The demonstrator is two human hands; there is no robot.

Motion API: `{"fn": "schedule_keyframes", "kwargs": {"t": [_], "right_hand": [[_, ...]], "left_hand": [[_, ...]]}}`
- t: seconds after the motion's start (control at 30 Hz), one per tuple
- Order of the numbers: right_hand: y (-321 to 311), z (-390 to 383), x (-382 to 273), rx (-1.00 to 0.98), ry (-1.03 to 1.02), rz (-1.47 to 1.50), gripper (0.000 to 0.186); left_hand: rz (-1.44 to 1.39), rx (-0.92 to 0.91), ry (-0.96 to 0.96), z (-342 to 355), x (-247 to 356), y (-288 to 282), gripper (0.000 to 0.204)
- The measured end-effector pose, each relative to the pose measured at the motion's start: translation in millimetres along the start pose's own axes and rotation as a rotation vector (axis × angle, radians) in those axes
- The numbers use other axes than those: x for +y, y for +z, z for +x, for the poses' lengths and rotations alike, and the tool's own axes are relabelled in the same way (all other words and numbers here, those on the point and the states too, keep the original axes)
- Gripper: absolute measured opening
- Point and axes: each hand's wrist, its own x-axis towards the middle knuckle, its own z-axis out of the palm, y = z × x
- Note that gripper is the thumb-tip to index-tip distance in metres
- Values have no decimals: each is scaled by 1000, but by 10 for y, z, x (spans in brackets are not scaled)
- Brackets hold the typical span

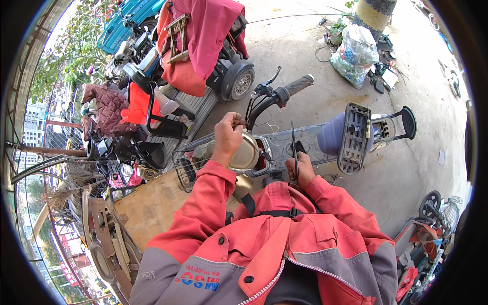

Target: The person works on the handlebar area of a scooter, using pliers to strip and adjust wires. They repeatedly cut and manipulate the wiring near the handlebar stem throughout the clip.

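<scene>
An electric scooter stands in front of me, its grey floorboard (297,138) running off to the right. My left hand (228,136) is raised by the handlebar (262,108), over the beige front cover (245,154). Its fingers are curled together, and what they hold, if anything, is too small to make out. Over the floorboard, my right hand (303,170) is closed round a thin, dark, long tool (293,140) that points away from me; its exact kind is unclear. A grip (299,85) and brake lever (273,75) sit beyond my left hand.
The scooter's lilac seat (331,133) is tipped up at the right. A wire basket (185,165) and a wooden board (152,203) lie to the left. Beyond stand a red-covered vehicle (203,46), a plastic bag of bottles (356,56) and a striped pillar (374,18).
</scene>
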Motion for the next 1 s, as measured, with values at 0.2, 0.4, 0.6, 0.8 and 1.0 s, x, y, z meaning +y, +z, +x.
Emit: {"fn": "schedule_keyframes", "kwargs": {"t": [0.2,0.4,0.6,0.8,1.0], "right_hand": [[23,-11,-24,12,-11,-7,16],[30,-1,-20,12,-10,-21,16],[20,21,6,15,-17,-31,16],[-15,45,27,12,-10,-35,17],[-7,37,27,8,-18,-24,18]], "left_hand": [[-57,12,-14,14,-45,6,22],[-101,2,2,21,-28,9,18],[-29,-16,-29,38,-155,-8,13],[51,4,21,18,-117,-12,12],[76,-7,28,25,-120,-29,12]]}}
